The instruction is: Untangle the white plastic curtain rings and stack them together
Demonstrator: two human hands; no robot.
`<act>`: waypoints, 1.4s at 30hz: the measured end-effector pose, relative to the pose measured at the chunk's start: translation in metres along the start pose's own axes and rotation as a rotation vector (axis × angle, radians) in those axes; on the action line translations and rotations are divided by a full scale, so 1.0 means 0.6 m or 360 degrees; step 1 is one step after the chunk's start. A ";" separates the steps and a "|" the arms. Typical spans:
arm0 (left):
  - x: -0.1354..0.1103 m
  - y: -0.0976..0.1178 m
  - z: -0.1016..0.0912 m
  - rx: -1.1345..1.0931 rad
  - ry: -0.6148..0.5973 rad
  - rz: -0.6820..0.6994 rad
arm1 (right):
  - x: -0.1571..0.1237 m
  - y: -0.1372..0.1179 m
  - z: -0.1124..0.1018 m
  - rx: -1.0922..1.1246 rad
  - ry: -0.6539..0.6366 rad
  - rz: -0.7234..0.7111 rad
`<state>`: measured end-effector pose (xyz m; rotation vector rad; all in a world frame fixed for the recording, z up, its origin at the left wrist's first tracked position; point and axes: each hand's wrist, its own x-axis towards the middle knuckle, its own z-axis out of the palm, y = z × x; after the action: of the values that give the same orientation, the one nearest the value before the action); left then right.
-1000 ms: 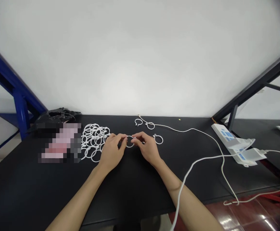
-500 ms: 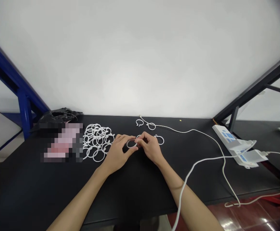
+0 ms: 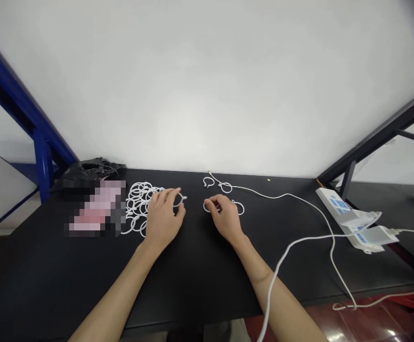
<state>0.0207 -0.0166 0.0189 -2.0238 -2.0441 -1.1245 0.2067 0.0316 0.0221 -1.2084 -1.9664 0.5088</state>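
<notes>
My left hand holds a white ring between its thumb and fingers. A small tab on this ring points to the right. Beside and partly behind that hand lies a heap of white rings, overlapping one another. My right hand is curled, thumb against the fingers, close over another white ring that shows at its left edge. Whether its fingertips grip anything is hidden. Just right of it lies a white ring. Farther back are an opened ring and another ring.
A white cable runs across the black table to a white power strip with plugged-in adapters. Another cable crosses over my right forearm. A black plastic bag and a blurred pink item lie at left.
My left hand has drawn back to the left with its ring, away from my right hand. The right hand has let that ring go and stays near the same spot.
</notes>
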 end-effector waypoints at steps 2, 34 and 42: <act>0.000 -0.010 -0.002 0.0213 0.0030 -0.0135 | -0.003 0.005 0.001 -0.0279 0.0024 -0.0091; -0.014 0.025 0.012 -0.0369 -0.0321 0.0358 | -0.009 -0.007 0.009 0.0231 -0.0224 -0.0164; -0.001 0.015 0.002 -0.0537 -0.0136 0.0312 | -0.005 -0.009 0.000 0.0612 -0.0276 0.0086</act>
<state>0.0291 -0.0174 0.0220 -2.3995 -1.7343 -1.4447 0.2045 0.0264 0.0244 -1.0006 -1.8672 0.9980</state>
